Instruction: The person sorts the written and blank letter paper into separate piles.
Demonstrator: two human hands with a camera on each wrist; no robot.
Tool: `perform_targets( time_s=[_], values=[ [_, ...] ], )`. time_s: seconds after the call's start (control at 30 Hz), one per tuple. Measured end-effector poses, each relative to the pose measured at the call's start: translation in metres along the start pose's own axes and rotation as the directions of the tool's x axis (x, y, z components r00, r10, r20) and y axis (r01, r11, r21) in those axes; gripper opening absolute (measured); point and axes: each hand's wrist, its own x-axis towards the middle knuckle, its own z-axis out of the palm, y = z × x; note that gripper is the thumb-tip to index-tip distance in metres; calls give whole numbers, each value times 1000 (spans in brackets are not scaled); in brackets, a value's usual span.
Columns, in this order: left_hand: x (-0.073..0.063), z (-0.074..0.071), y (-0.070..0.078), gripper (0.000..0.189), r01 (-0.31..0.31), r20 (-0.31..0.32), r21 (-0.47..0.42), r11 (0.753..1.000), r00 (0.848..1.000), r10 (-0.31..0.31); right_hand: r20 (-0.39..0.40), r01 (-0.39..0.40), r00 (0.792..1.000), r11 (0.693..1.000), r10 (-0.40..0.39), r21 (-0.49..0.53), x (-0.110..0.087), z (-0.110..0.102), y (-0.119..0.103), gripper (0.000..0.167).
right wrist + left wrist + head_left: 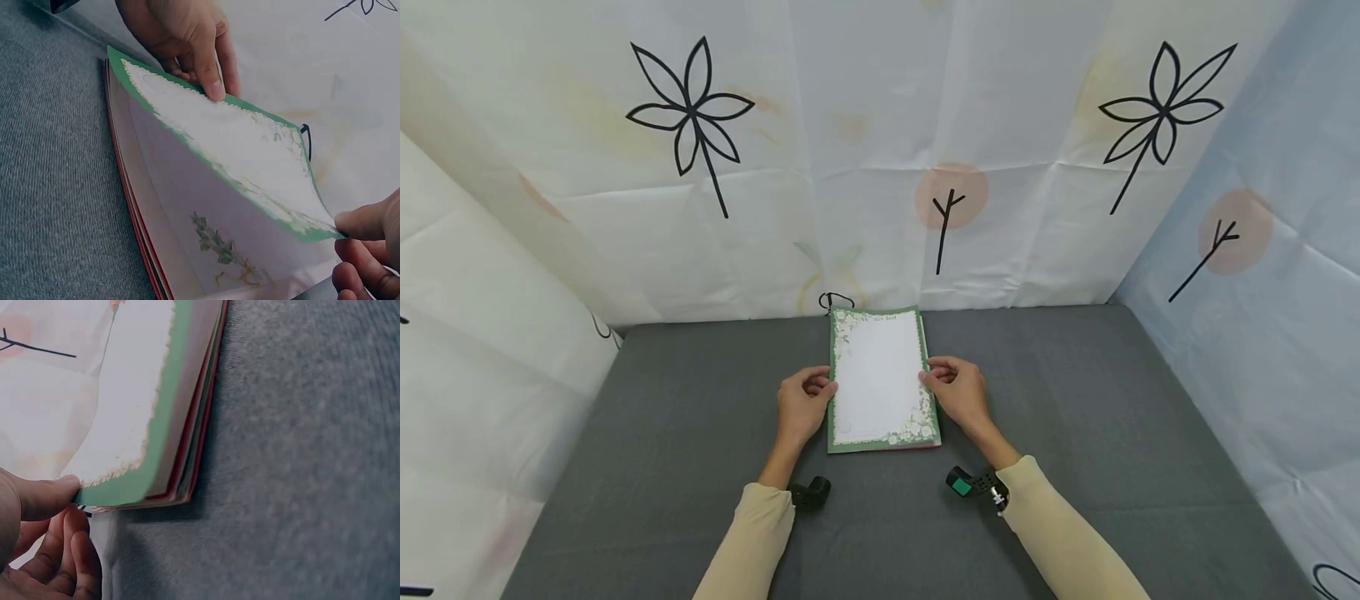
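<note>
A stack of paper sheets with red and green edges [201, 444] lies on the grey table. Its top sheet [880, 375] is white inside a green, flowered border. My left hand [802, 404] pinches this sheet at its left edge, thumb on top. At the right edge, my right hand [957, 392] grips it between thumb and fingers. The right wrist view shows the sheet bowed up, its near long side raised off the stack. Beneath it, a pale sheet with a printed leafy sprig [219, 242] shows.
Grey cloth [700, 417] covers the table. White fabric walls [865, 125] with black line drawings stand behind and at both sides. Each wrist wears a dark strap with a small camera, such as the right wrist camera [962, 482].
</note>
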Motion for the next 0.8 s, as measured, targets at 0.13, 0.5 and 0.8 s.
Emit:
perform_targets(
  time_s=[0.13, 0.5, 0.8],
  values=[
    [-2, -5, 2, 27, 10, 2, -15, 1000, 1000, -10, 10, -26, 1000, 998, 26, 51, 0, 0, -5, 25],
    [-4, -25, 10, 28, 39, 29, -93, 995, 999, -36, 99, -95, 992, 977, 77, 189, -1, -3, -20, 29],
    [-1, -49, 16, 29, 56, 42, -112, 992, 998, -51, 221, -100, 974, 969, 49, 224, 1, 5, -38, 32]
  ],
)
